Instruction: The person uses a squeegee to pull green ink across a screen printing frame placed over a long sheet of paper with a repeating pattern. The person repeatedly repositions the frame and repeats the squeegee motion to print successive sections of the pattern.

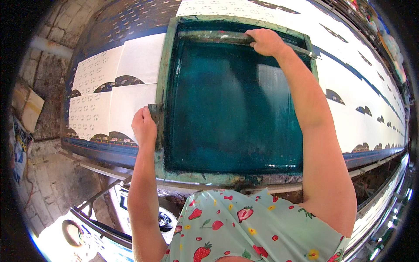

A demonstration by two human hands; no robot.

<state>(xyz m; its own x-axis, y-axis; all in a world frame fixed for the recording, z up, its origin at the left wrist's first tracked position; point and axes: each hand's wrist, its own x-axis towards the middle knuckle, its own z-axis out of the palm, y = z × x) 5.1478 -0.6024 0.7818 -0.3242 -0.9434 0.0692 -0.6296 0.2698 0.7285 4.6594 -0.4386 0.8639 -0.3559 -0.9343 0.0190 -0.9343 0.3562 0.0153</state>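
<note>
The squeegee (214, 37) spans the green frame (165, 74) near its far edge, the right hand (267, 42) clamped on it, the left hand (144, 125) closed on a left-edge tab (155, 112).

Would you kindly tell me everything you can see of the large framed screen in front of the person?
The framed screen is roughly rectangular and lies flat over white sheets. Its pale green rim is stained and worn; its material is unclear. Inside, the panel is dark teal and glossy, with paler reflections toward the right. The right hand grips a long bar across its far end. The left hand is at a dark tab on its left edge.
</note>
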